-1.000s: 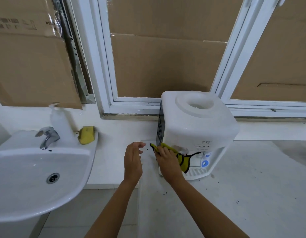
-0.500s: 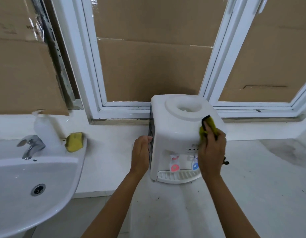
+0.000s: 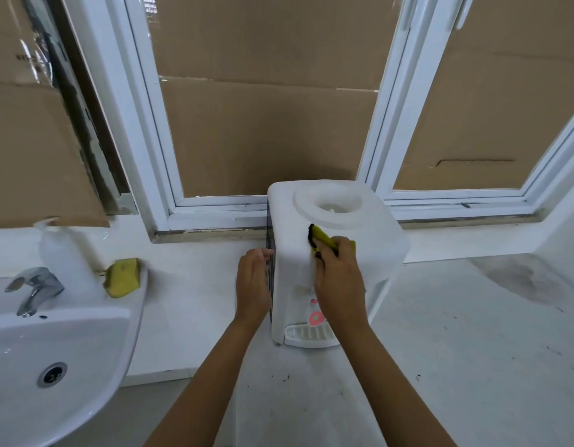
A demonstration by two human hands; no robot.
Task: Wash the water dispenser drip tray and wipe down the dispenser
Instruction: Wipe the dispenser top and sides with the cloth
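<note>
A yellow cloth [image 3: 324, 237] is gripped in the curled fingers of the right hand [image 3: 338, 279] and pressed against the top front of the white water dispenser [image 3: 376, 246], which stands on the table [image 3: 456, 333]. The dispenser's left side is touched by the flat, straight-fingered left hand [image 3: 251, 283]. The drip tray [image 3: 303, 336] is seated at the dispenser's base.

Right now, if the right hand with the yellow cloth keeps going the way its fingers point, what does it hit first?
Likely the raised white bottle collar on top of the white plastic water dispenser. The right hand points up and back with the yellow cloth just short of it; depth is uncertain.
</note>
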